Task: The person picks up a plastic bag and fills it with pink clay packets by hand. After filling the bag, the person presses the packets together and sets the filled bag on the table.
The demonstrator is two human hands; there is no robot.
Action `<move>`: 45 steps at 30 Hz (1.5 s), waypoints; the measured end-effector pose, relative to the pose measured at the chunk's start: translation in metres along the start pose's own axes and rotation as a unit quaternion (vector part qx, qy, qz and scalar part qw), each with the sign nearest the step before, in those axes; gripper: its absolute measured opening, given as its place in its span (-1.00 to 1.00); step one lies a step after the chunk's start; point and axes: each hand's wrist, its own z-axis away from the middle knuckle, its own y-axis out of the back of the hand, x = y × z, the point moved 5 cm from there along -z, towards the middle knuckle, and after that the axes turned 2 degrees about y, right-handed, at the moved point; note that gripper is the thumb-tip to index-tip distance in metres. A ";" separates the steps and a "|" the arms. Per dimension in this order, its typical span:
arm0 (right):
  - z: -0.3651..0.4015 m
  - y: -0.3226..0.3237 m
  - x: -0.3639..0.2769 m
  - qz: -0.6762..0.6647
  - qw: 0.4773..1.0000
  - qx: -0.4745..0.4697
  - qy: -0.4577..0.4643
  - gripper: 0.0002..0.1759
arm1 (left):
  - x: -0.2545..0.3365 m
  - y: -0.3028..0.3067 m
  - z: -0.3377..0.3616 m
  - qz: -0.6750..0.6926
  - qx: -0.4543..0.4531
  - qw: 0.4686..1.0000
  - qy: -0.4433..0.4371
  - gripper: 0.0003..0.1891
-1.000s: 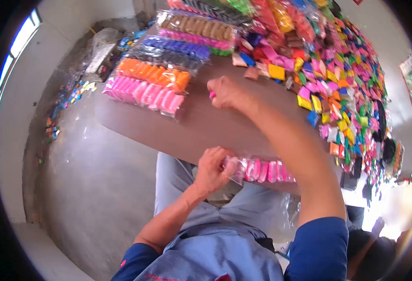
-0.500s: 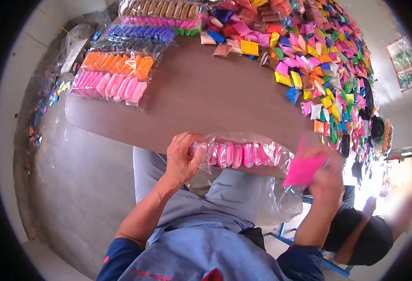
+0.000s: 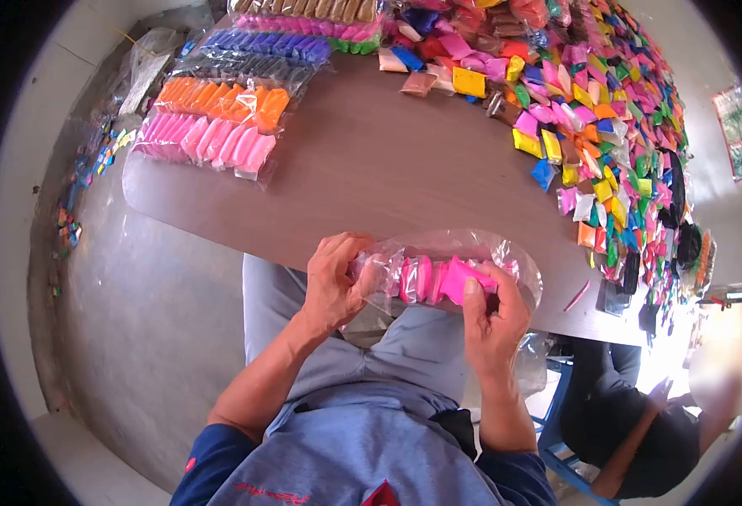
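Bag of clear, thin plastic film [image 3: 448, 240] lies lengthwise along the near edge of the brown tabletop [image 3: 371, 169], just above the lap. The left hand [image 3: 330, 282] has its fingers and thumb closed on the film at the 9 o'clock end. Inside stands a row of slim, bright pink wrapped packets [image 3: 422, 279], side by side. At the 3 o'clock end, the right hand [image 3: 496, 325] pinches a flat, bright pink packet [image 3: 458, 281] between thumb and fingers, close against the row (that hand hides part of the row, so I cannot count it or tell how much room remains).

Beyond, at 10 to 11 o'clock, other bags already hold neat rows: light pink packets [image 3: 207, 143] nearest, then orange packets [image 3: 223, 104], dark packets [image 3: 244, 72], blue packets [image 3: 274, 46] and brown packets [image 3: 320, 8]. The large, loose heap of many-coloured packets [image 3: 556, 93] spreads from 12 to 2 o'clock, unsorted and unbagged, so much looks left over. A co-worker in dark clothing [image 3: 632, 430] sits at 4 o'clock.
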 end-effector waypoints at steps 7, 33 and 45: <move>-0.010 0.009 0.015 0.026 0.995 -0.065 -0.076 -0.73 | 0.001 0.000 0.000 -0.015 -0.007 1.000 -0.005 -0.74; -0.030 -0.002 -0.004 0.202 0.946 -0.102 0.232 -0.65 | 0.000 0.000 0.000 -0.020 0.002 1.000 -0.007 -0.73; -0.031 -0.018 0.018 0.107 0.958 -0.246 0.099 -0.62 | 0.003 0.000 -0.002 -0.008 -0.007 1.000 -0.008 -0.72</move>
